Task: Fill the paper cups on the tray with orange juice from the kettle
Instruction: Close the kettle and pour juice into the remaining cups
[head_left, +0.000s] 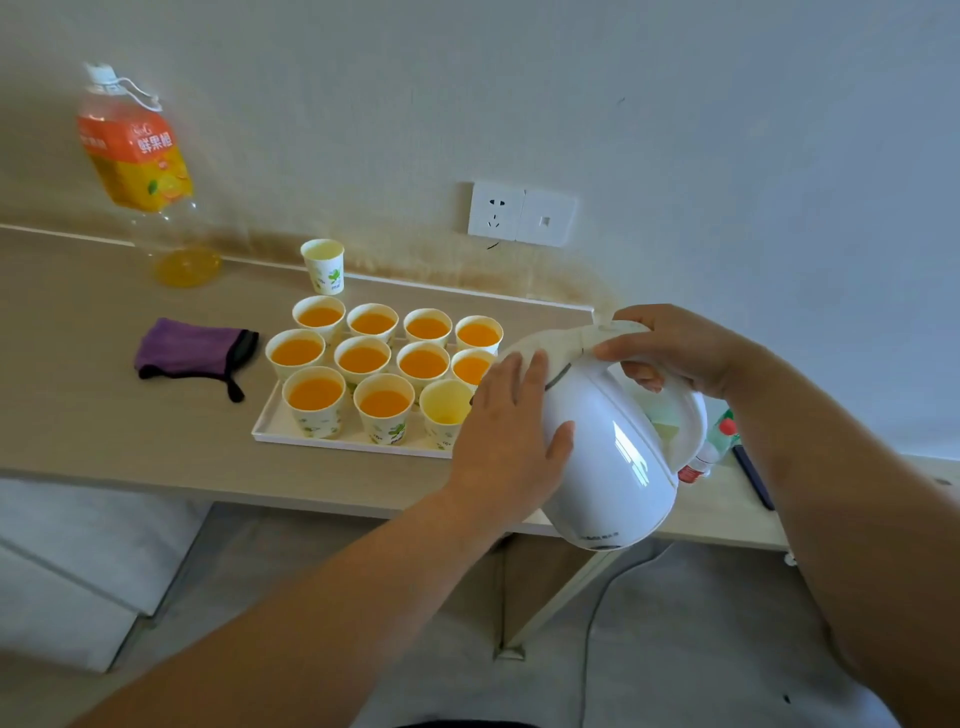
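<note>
Kettle (618, 457) tilts toward tray (332, 446), right hand (680, 348) gripping it

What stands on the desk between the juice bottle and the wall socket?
One paper cup, standing upright behind the tray, seen in the head view.

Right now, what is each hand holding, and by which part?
The white electric kettle: the right hand grips the top of its handle, and the left hand presses flat against the side of its body.
</note>
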